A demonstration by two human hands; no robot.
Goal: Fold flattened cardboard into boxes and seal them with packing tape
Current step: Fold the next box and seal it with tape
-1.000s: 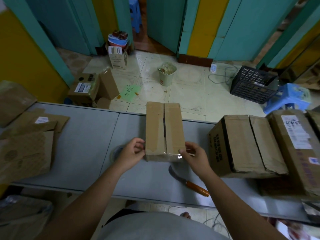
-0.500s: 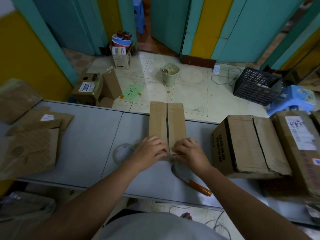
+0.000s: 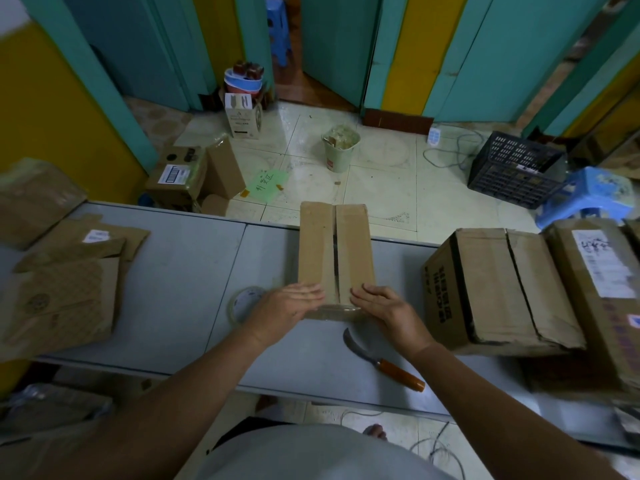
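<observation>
- Pressing down on the near end of the small cardboard box point(image 3: 334, 251) with both hands
- left hand point(image 3: 287, 308) lies flat on the box's left flap, fingers straight and released, nothing grasped
- right hand point(image 3: 384, 310) same deal on the right flap, fingers flat and loose, grasping nothing
- box sits lengthwise on the grey bench point(image 3: 173, 271), its two top flaps folded shut with a slit down the middle
- clear tape strip point(image 3: 337, 310) shows shiny across the box's near edge, between the two hands
- tape roll point(image 3: 242, 303) lies flat just left of the box, partly behind the left hand
- curved knife point(image 3: 381, 362) with an orange handle lies on the near side of the box, a bit to the right
- big carton point(image 3: 491, 289) stands right of the box, and flattened cardboard point(image 3: 65, 299) lies well off to its left
</observation>
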